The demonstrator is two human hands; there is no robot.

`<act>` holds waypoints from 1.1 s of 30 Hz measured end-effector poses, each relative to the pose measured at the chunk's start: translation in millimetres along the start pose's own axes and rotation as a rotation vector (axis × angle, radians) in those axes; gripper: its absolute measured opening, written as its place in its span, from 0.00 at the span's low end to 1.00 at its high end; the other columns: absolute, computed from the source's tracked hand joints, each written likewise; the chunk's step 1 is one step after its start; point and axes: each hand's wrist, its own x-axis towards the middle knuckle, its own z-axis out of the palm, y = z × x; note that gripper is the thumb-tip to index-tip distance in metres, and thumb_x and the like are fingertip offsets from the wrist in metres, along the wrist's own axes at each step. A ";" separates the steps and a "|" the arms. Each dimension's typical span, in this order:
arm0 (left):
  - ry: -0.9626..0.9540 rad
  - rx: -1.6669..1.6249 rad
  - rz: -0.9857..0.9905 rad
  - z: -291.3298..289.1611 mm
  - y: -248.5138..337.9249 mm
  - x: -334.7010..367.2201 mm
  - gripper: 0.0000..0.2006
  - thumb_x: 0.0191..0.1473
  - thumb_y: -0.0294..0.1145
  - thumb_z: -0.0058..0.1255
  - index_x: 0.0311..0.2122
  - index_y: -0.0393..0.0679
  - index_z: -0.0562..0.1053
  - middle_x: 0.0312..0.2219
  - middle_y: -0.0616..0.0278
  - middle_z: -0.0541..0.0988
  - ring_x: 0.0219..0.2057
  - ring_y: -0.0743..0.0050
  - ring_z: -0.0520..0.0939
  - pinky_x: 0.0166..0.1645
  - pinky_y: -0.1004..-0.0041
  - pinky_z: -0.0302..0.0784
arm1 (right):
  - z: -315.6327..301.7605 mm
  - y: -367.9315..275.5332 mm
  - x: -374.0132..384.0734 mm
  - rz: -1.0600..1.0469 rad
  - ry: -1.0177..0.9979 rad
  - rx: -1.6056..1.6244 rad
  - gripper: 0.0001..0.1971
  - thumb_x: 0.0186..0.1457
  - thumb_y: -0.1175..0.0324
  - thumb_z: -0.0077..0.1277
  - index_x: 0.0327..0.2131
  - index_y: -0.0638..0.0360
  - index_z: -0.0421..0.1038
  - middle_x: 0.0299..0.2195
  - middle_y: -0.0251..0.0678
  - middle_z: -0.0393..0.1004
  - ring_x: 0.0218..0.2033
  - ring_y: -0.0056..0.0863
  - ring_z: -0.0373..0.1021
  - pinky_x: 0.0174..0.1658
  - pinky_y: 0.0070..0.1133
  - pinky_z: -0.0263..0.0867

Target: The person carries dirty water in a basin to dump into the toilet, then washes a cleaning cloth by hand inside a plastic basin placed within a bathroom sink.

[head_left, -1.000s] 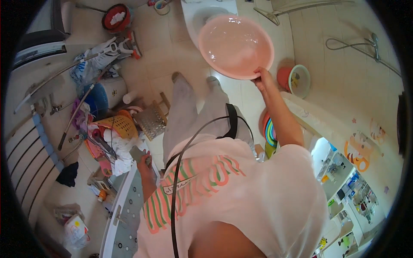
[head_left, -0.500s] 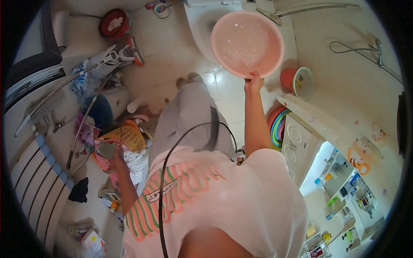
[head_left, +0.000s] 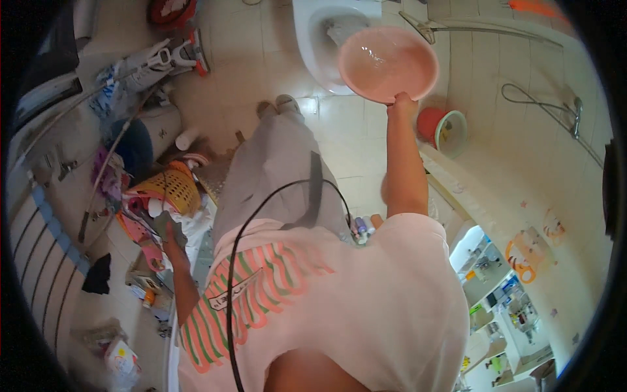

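Observation:
My right hand (head_left: 403, 104) grips the near rim of a round pink wash basin (head_left: 418, 75), arm stretched forward. The basin tilts left over the white toilet (head_left: 305, 46), and clear water runs from its far left side into the bowl. On the left, my left hand (head_left: 174, 244) is closed on a flat grey-green thing (head_left: 163, 226) that looks like a cloth or pad. Beside that hand stands a yellow perforated basket (head_left: 175, 188), with white cloth (head_left: 196, 228) next to it.
A red bucket with a pale rim (head_left: 434, 125) lies right of the toilet. Long poles (head_left: 121, 147) lean on the left, near a blue bucket (head_left: 134, 149) and a squeegee-like head (head_left: 199, 53). White shelves (head_left: 503, 307) with bottles stand at lower right. A dark cable (head_left: 251, 225) crosses my front.
The basin has gone from nearly level to tilted, and water now pours into the toilet. My left hand still holds the grey-green thing. The whole view has shifted a little.

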 end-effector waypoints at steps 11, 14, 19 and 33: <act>0.139 0.104 -0.204 -44.4 -70.4 -32.9 0.25 0.50 0.52 0.55 0.46 0.49 0.65 0.41 0.65 0.74 0.37 0.72 0.75 0.36 0.71 0.70 | 44.4 -36.6 -5.8 -0.423 0.220 -0.489 0.30 0.54 0.75 0.41 0.62 0.63 0.52 0.57 0.49 0.63 0.54 0.44 0.66 0.58 0.33 0.62; 0.172 0.210 -0.151 -40.5 -75.6 -38.5 0.27 0.47 0.52 0.58 0.45 0.47 0.64 0.40 0.64 0.74 0.36 0.72 0.75 0.34 0.71 0.69 | 43.5 -42.8 7.3 -0.525 0.263 -0.375 0.29 0.56 0.73 0.40 0.62 0.59 0.53 0.57 0.50 0.64 0.54 0.44 0.66 0.57 0.33 0.62; 0.180 0.334 -0.179 -21.3 -70.8 -44.1 0.27 0.45 0.52 0.60 0.44 0.45 0.66 0.37 0.65 0.75 0.31 0.74 0.75 0.32 0.74 0.67 | 30.3 -52.8 44.4 -0.613 -0.010 0.169 0.28 0.59 0.72 0.37 0.64 0.51 0.52 0.55 0.51 0.66 0.52 0.45 0.68 0.55 0.33 0.64; -0.051 -0.104 -0.128 25.3 -92.3 -28.8 0.24 0.43 0.34 0.59 0.48 0.45 0.68 0.39 0.62 0.76 0.38 0.68 0.78 0.42 0.67 0.73 | 29.7 -190.3 -102.9 -1.278 0.050 -0.134 0.30 0.53 0.85 0.36 0.62 0.66 0.54 0.63 0.47 0.55 0.64 0.40 0.53 0.64 0.32 0.50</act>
